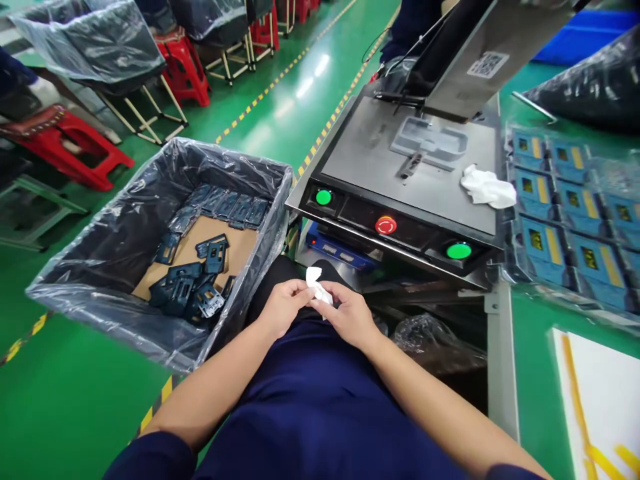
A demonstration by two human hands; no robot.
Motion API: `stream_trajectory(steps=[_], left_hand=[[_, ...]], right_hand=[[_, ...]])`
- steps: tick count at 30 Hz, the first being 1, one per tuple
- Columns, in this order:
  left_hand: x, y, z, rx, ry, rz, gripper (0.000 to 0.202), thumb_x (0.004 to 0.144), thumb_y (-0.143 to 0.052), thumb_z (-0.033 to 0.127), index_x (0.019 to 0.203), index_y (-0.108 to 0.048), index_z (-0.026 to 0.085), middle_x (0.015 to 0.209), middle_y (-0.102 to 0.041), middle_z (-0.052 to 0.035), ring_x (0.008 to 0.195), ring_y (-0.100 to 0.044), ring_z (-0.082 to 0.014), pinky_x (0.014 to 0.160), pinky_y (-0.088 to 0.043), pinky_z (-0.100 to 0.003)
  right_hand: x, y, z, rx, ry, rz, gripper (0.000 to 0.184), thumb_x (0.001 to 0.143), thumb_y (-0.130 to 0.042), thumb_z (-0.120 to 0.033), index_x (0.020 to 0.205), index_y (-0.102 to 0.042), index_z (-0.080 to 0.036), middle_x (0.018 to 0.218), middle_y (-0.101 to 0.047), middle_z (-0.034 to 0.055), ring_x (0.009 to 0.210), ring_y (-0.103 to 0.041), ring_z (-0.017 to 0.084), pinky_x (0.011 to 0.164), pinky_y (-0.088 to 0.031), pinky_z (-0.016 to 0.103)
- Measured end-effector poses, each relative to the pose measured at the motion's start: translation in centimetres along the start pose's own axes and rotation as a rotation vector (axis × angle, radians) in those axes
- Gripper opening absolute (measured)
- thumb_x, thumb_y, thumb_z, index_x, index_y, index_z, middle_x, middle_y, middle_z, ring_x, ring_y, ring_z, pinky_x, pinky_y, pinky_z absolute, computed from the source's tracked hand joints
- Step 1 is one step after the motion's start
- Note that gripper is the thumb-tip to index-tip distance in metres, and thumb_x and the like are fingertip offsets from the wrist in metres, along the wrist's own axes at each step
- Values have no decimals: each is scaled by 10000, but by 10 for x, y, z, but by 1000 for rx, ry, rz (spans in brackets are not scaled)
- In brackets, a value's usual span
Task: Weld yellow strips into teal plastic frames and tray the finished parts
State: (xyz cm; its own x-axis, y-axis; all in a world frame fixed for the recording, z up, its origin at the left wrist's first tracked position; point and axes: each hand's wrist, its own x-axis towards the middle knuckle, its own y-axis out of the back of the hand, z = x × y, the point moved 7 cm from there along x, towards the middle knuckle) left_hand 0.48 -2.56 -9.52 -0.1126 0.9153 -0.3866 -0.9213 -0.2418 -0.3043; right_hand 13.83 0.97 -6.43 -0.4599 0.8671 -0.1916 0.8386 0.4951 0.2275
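A small crumpled white tissue (320, 288) is pinched between my two hands, low in front of my lap. My left hand (286, 307) closes thumb and fingers on its left side. On the other side my right hand (349, 313) grips it the same way, fingers curled. Just beyond my hands stands a metal bench machine (360, 160) with two green buttons and a red stop button (385, 225). A grey shaped fixture (430, 142) sits on its plate. Another crumpled white tissue (487, 187) lies at the plate's right edge.
To the left, a bin (115, 207) lined with clear plastic holds several dark plastic parts (187, 290) on cardboard. Trays of blue parts (545, 243) lie on the green table at right, near a white sheet (605, 400) with yellow strips. Red stools (65, 143) stand at upper left.
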Motion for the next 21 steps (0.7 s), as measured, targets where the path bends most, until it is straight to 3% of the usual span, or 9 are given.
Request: stream_trajectory(steps=[3,5,8,11,14,17,21], left_hand=[[-1,0,2,-27,6,-26,312,659,-805,398,683,-629,143,659,-629,-14,651,-562,-122,702,-464,-275],[-1,4,3,-98,17,-15,316,667,-797,386,666,-584,152,677,-623,-7,668,-568,-120,700,-472,-271],[0,15,2,-274,43,99,333,658,-774,340,643,-485,176,708,-622,7,697,-596,-132,685,-495,-276],[0,18,-1,-367,85,174,309,666,-748,330,697,-476,185,774,-659,-6,728,-636,-162,672,-517,-303],[-2,7,2,-399,86,96,327,729,-731,421,877,-567,178,932,-697,-56,829,-668,-202,721,-534,-341],[-4,0,9,-351,26,27,508,683,-811,400,1080,-593,169,1040,-697,-84,918,-666,-219,805,-526,-344],[-2,8,5,-252,62,108,576,572,-883,302,1061,-626,137,944,-710,-85,817,-670,-216,780,-525,-351]], right_hand=[[3,1,11,182,-125,8,318,773,-694,-509,881,-751,-215,811,-719,31,729,-602,189,716,-473,320],[5,7,21,372,-229,109,356,703,-744,-540,770,-732,-191,730,-699,26,655,-574,162,651,-458,294],[5,11,33,613,-365,233,428,563,-831,-559,703,-675,-185,642,-646,4,582,-528,130,560,-426,257],[7,7,32,661,-371,263,460,536,-847,-557,723,-645,-189,602,-596,-22,543,-487,104,499,-386,227],[8,4,23,618,-314,268,416,552,-852,-484,736,-610,-199,595,-565,-46,512,-451,86,457,-340,210],[10,0,16,599,-279,217,384,512,-876,-333,670,-552,-200,603,-563,-51,535,-467,85,492,-372,211],[15,3,25,688,-329,213,342,544,-821,-298,647,-506,-211,585,-557,-50,525,-493,106,512,-415,242]])
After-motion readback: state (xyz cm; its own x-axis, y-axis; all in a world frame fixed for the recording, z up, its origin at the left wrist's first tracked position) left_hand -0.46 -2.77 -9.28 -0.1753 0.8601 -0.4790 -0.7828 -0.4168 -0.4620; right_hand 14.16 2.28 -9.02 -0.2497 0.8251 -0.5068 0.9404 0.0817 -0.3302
